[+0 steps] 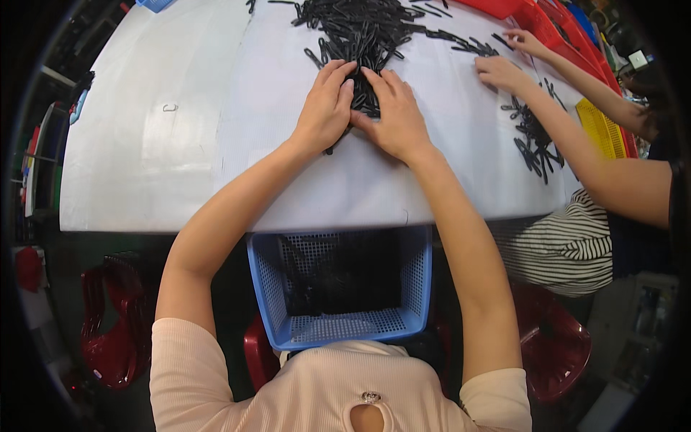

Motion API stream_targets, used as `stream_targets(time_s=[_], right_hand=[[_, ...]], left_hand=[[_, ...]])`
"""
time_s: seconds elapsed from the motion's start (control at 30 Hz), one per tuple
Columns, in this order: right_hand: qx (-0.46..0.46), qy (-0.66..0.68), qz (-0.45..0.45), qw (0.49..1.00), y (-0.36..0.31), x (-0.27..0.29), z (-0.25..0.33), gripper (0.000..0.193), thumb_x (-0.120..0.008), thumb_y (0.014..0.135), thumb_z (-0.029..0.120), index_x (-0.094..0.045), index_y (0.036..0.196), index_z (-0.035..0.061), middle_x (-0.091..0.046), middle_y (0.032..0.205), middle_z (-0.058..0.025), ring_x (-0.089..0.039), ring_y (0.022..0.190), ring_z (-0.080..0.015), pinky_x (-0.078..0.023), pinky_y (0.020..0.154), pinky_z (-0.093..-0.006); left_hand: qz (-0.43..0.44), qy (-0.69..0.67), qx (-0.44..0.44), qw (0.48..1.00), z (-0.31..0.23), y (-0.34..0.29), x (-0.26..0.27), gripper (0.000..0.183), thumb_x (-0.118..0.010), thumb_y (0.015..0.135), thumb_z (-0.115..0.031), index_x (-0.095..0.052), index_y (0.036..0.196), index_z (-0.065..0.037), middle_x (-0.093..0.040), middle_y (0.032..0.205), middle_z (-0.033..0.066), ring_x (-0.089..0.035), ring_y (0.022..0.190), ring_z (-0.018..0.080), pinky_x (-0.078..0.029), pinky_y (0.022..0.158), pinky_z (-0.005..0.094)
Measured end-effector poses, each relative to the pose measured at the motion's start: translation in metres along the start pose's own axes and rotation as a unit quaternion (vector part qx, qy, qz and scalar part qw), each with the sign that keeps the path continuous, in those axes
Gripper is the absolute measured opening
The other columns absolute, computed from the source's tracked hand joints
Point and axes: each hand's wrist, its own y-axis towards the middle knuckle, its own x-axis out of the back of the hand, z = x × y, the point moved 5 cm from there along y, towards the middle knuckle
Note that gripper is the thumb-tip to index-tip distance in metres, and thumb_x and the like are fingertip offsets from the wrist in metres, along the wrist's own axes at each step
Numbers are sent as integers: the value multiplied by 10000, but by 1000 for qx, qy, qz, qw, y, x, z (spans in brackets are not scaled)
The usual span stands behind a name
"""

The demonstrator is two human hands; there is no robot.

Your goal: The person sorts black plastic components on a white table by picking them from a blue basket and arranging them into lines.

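A heap of small black elongated loop-shaped pieces (360, 25) lies at the far middle of the white table, trailing toward me. My left hand (324, 108) rests against the left side of the near end of this heap, fingers stretched forward. On the other side my right hand (392, 115) has its fingers spread and its thumb pointing in toward the left hand. Several black pieces (370, 101) show between the two hands, touched but not gripped as far as I can see. What lies under the palms is hidden. One piece (329, 150) sticks out below my left hand.
Below the table edge stands a blue perforated basket (263, 288) with dark contents. At right, another person's hands (500, 72) handle black pieces near a second heap (536, 140). Beyond are a red crate (568, 54) and a yellow basket (601, 129). Red chairs (119, 345) stand below.
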Motion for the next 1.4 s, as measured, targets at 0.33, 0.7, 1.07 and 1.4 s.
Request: stream_targets(time_s=[0.33, 0.7, 1.07, 1.4], right_hand=[[-42, -11, -69, 997, -52, 55, -1, 301, -720, 730, 179, -660, 1011, 91, -594, 995, -91, -556, 955, -283, -439, 809, -399], [78, -60, -40, 994, -59, 32, 45, 211, -717, 719, 146, -683, 922, 105, -590, 917, 13, -547, 886, -193, -422, 765, -338], [66, 47, -61, 995, -52, 25, 64, 158, -717, 703, 105, -684, 857, 105, -599, 846, 4, -557, 854, -192, -429, 751, -323], [43, 53, 29, 997, -45, 20, 68, 80, -675, 753, 140, -676, 809, 84, -619, 770, -39, -588, 772, -207, -422, 702, -341]], left_hand=[[71, 91, 35, 993, -40, -60, 61, 295, -569, 832, -11, -627, 1118, -52, -619, 1114, 89, -571, 1031, 187, -413, 894, 287], [106, 271, -179, 940, -47, -72, 48, 235, -605, 796, -41, -652, 1026, -53, -646, 998, 49, -582, 948, 224, -454, 833, 355], [142, 93, 31, 985, -59, -102, 70, 124, -614, 780, -2, -650, 895, -27, -627, 898, 81, -575, 859, 251, -469, 752, 348], [46, 183, -9, 982, -52, -97, 93, 104, -644, 783, -49, -646, 886, -41, -606, 869, 77, -583, 831, 258, -471, 720, 341]])
